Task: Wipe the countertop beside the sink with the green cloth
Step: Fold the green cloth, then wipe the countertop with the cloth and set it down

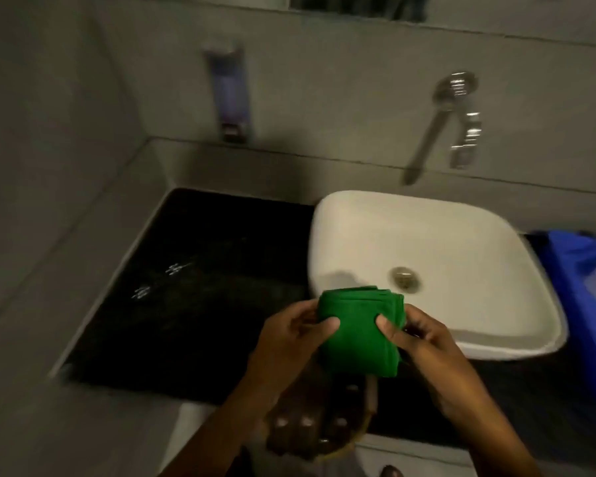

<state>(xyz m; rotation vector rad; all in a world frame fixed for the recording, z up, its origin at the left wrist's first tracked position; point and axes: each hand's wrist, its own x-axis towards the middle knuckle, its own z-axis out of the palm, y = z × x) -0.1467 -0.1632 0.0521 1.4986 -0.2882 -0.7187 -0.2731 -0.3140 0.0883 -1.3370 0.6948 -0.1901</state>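
A folded green cloth (356,333) is held in the air over the front left corner of the white sink (427,235). My left hand (289,333) grips its left edge, thumb on top. My right hand (424,342) grips its right edge the same way. To the left of the sink lies the black countertop (193,290), glossy, with small bright reflections near its left side. The cloth is apart from the countertop.
A chrome tap (444,122) juts from the back wall above the sink. A wall soap dispenser (228,94) hangs above the counter's back edge. A blue bag (585,304) sits right of the sink. Grey tiled walls close the left and back. A foot in a sandal (310,425) shows below.
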